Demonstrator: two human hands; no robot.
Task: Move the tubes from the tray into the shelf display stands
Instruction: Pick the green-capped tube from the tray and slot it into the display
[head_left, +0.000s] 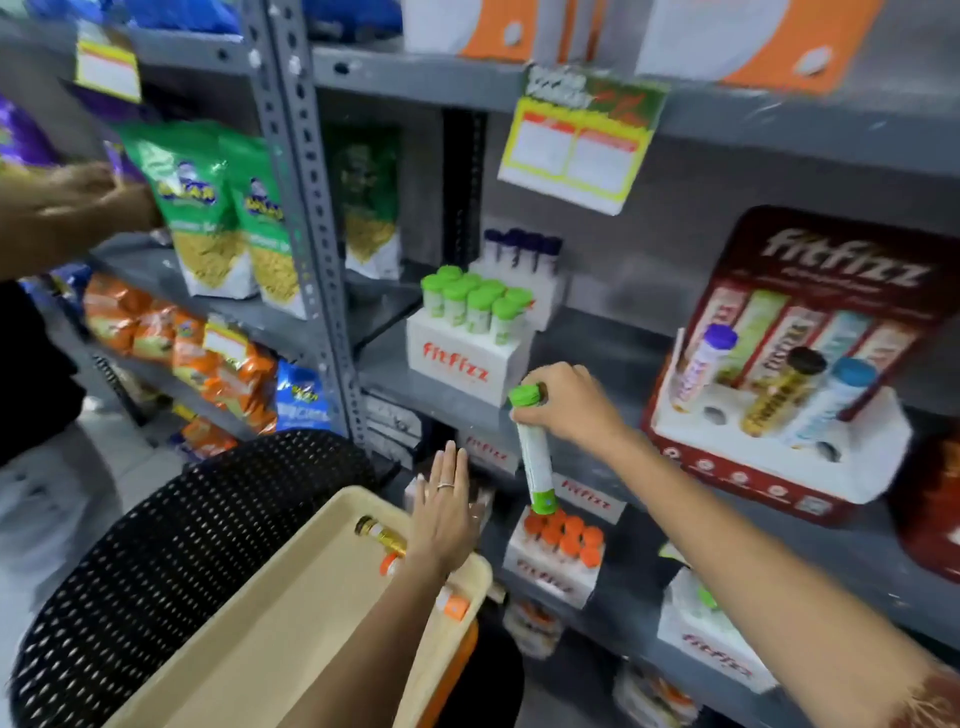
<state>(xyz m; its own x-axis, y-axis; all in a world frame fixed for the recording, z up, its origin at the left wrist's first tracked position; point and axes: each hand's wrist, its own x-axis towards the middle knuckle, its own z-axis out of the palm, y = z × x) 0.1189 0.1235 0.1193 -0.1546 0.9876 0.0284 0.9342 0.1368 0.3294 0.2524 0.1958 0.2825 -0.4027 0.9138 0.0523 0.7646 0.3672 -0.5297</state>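
- Right hand (563, 402): fingers closed round the capped top of a green-capped tube (535, 457), held upright in front of the shelf edge, just below the white stand of green tubes.
- Green-capped tube: white body, green at both ends; its lower end hangs just above the orange caps on the shelf below, contact not clear.
- Left hand (444, 512): flat and open, fingers spread, ring on one finger; it lies over the far corner of the tray, gripping nothing.
- Tray (291, 613): beige, resting on a black perforated chair (171, 525); inside, near the left hand, a gold tube (382, 535) with a dark cap and two orange-capped tubes (449, 603), partly hidden by the wrist.
- Stand of green tubes (465, 358): white box on the middle shelf, filled with upright green-capped tubes.
- Stand of orange tubes (558, 564): white box on the lower shelf, orange caps up.
- Red display board (789, 364): on the right, holding a purple-capped, a dark-capped and a blue-capped tube, tilted.
- Snack bags (208, 208): green packs on the left shelves; another person's hand (83, 197) reaches toward them.
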